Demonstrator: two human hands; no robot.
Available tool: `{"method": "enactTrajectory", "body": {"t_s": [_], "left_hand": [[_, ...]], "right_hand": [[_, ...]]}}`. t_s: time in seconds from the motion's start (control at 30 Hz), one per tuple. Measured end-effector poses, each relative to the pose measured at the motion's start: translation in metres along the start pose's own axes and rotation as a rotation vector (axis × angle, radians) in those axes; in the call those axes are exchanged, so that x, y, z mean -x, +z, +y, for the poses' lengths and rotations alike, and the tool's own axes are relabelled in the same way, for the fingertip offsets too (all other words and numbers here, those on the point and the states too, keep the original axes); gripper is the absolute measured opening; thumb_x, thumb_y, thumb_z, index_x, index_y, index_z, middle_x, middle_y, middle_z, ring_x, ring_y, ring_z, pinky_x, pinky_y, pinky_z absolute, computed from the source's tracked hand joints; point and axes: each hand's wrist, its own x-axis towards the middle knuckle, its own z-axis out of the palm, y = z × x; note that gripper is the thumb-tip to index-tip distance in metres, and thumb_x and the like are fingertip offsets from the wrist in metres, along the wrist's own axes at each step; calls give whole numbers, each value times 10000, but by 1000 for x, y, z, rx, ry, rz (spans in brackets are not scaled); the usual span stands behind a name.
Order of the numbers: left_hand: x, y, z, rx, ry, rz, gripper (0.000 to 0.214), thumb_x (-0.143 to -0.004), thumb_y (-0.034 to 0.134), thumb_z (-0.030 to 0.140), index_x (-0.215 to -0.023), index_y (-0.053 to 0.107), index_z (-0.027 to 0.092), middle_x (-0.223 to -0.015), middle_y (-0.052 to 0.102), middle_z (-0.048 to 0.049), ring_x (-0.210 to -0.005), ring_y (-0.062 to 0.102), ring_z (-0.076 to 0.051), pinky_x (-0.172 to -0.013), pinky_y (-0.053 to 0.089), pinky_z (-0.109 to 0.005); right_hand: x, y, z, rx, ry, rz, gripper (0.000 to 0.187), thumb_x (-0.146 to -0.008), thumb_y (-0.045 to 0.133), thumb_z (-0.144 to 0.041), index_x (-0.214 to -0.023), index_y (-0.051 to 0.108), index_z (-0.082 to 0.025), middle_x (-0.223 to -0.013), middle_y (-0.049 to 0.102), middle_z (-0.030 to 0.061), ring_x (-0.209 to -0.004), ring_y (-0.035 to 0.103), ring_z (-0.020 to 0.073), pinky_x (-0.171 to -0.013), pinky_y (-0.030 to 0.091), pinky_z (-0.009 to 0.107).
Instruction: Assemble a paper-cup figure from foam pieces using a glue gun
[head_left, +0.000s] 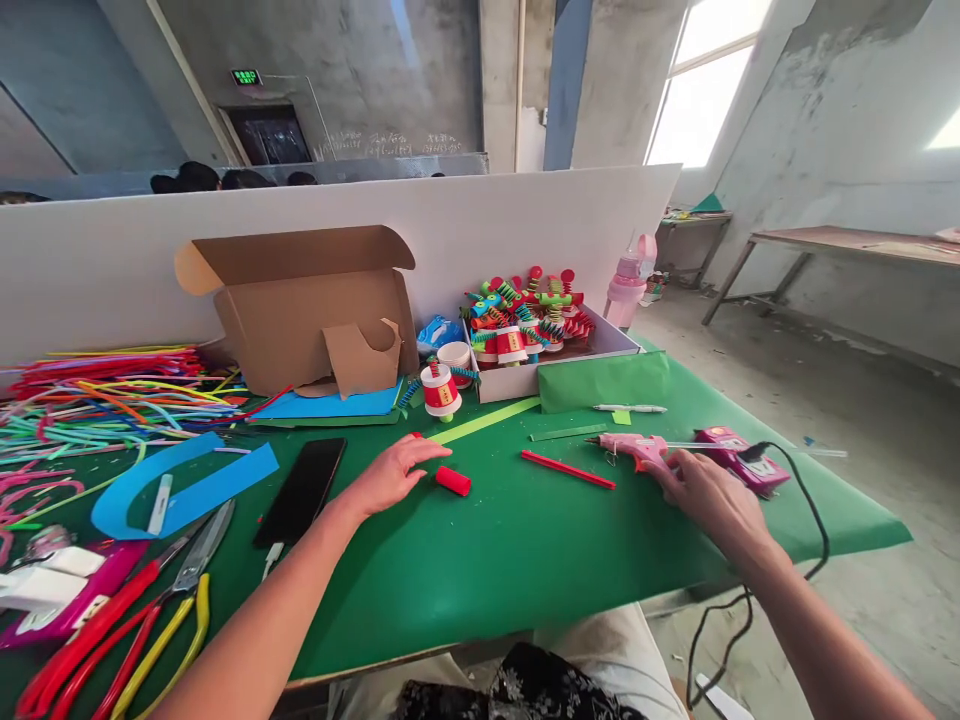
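Note:
My left hand (391,474) hovers over or rests on the green table, fingers stretched out and nothing in them. Just right of its fingertips lies a small red paper roll (454,481). On the right, my right hand (716,500) has its fingers round the handle of a pink hot glue gun (634,447), whose nozzle points left. A clear glue stick sticks out of the gun's back. Between my hands lies a thin red strip (568,469). A red and white paper-cup figure (439,391) stands behind my left hand.
A shallow box (517,382) of finished cup figures stands at the back, beside an open cardboard box (315,310). Pipe cleaners (112,395), a phone (301,492), scissors (202,550) and red-handled pliers lie left. A black cord (814,500) hangs off the right edge near a pink power strip (739,460).

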Motion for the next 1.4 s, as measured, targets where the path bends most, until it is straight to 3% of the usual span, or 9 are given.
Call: {"method": "enactTrajectory", "body": {"t_s": [0.1, 0.2, 0.4, 0.57, 0.7, 0.83, 1.0, 1.23, 1.4], "left_hand": [[-1, 10, -2, 37, 49, -31, 442, -791, 504, 99, -1117, 717, 307, -1167, 727, -37, -1102, 634, -216, -1033, 446, -429], [-4, 14, -1, 56, 88, -22, 452, -773, 499, 71, -1093, 728, 293, -1151, 731, -51, -1089, 637, -215, -998, 467, -418], [-3, 25, 7, 105, 79, 18, 343, -771, 511, 105, -944, 762, 261, -1019, 763, -53, -974, 672, -206, -902, 507, -376], [-11, 6, 22, 299, -149, 256, 127, -772, 617, 266, -781, 741, 238, -779, 752, -27, -747, 668, -185, -737, 519, -311], [-43, -45, 27, 599, -270, 613, 176, -649, 729, 341, -727, 693, 188, -593, 650, 8, -520, 526, -111, -536, 428, -237], [-83, -78, 22, 749, -286, 785, 311, -496, 766, 320, -744, 677, 156, -613, 662, -16, -480, 484, -88, -494, 402, -234], [-111, -74, 12, 736, -292, 840, 281, -500, 730, 343, -696, 643, 162, -583, 630, 7, -463, 468, -75, -484, 392, -224], [-114, -59, 6, 718, -328, 889, 225, -491, 753, 232, -683, 655, 168, -570, 616, 32, -504, 498, -83, -481, 381, -196], [-117, -60, -1, 866, -339, 825, 224, -532, 728, 231, -728, 645, 165, -593, 612, 12, -514, 503, -85, -502, 411, -207]], "right_hand": [[0, -25, -25, 15, -18, 77, 351, -870, 498, -550, -812, 631, -231, -883, 695, 99, -695, 636, 254, -497, 311, 297], [-10, -36, -73, -296, -171, 192, 299, -889, 505, -499, -858, 651, -240, -849, 683, 70, -708, 623, 220, -562, 388, 299], [-62, 4, -201, -963, -503, 60, 112, -839, 610, -305, -913, 648, -230, -934, 693, 54, -873, 630, 209, -819, 485, 336], [-100, 34, -270, -1121, -590, -130, 317, -790, 691, -287, -1093, 639, -206, -1123, 690, 82, -1060, 634, 231, -933, 486, 381], [-111, 45, -287, -1158, -649, -271, 359, -807, 670, -240, -1163, 637, -204, -1182, 680, 108, -1124, 638, 253, -928, 514, 392], [-117, 51, -291, -1182, -650, -313, 386, -796, 639, -151, -1177, 650, -216, -1126, 711, 93, -1098, 659, 254, -931, 524, 412], [-120, 58, -296, -1274, -598, -339, 327, -778, 637, -110, -1080, 692, -223, -978, 738, 47, -997, 698, 216, -892, 540, 371], [-118, 61, -298, -1329, -503, -405, 238, -758, 674, -122, -973, 693, -223, -848, 721, 7, -893, 706, 196, -806, 548, 333], [-116, 62, -300, -1402, -423, -487, 187, -749, 695, -142, -917, 675, -220, -765, 701, -16, -808, 705, 181, -755, 551, 315]]}}
